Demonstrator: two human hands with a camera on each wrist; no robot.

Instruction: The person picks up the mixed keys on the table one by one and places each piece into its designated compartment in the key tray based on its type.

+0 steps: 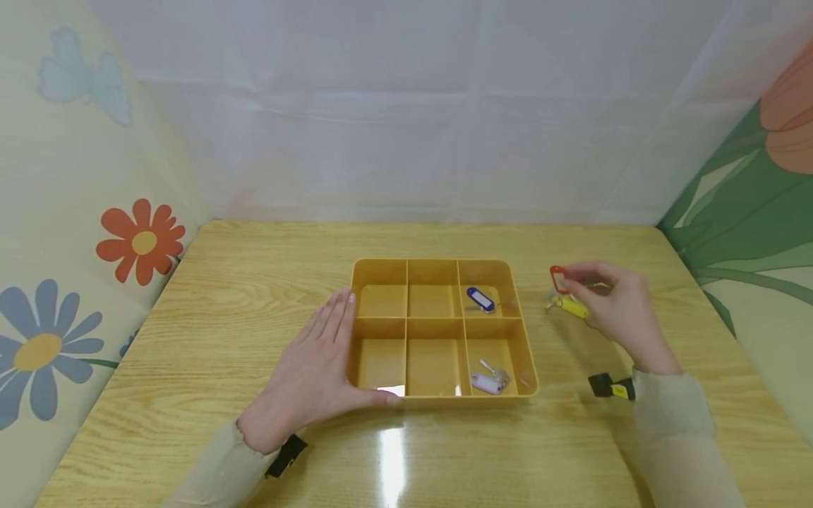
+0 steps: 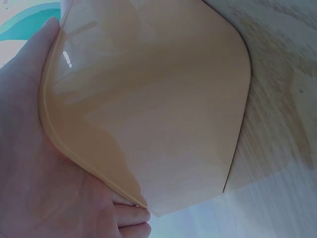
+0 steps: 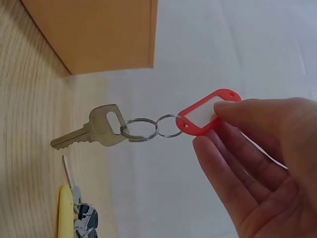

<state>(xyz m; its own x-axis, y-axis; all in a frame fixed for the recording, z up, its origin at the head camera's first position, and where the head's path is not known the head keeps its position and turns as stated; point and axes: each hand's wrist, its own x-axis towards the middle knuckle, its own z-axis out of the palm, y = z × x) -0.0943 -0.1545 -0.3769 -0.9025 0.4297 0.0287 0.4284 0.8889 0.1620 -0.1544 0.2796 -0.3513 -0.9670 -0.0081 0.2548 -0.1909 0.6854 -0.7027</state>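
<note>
Head view, left hand (image 1: 311, 377): we see straight fingers, close together, along the orange-yellow tray (image 1: 444, 403)'s left rim, thumb stretched along its front, probably to steady it.
Tray: six compartments, standing on the wooden table (image 1: 267, 268).
Back right compartment: we find a blue tag (image 1: 480, 300) with a key.
Front right compartment: a lilac tag (image 1: 486, 383) lies beside its key (image 1: 488, 366) (both towards the front).
Red tag (image 3: 198, 115): held up just right of the tray; its key (image 3: 101, 129) hangs below on linked rings (image 3: 157, 129).
Yellow tag (image 3: 65, 213): we see it lying on the table with keys, near the red tag's key.
Right hand (image 1: 619, 307): thumb and fingers pinch the red tag's far end, which, we judge, leaves the key dangling free.
</note>
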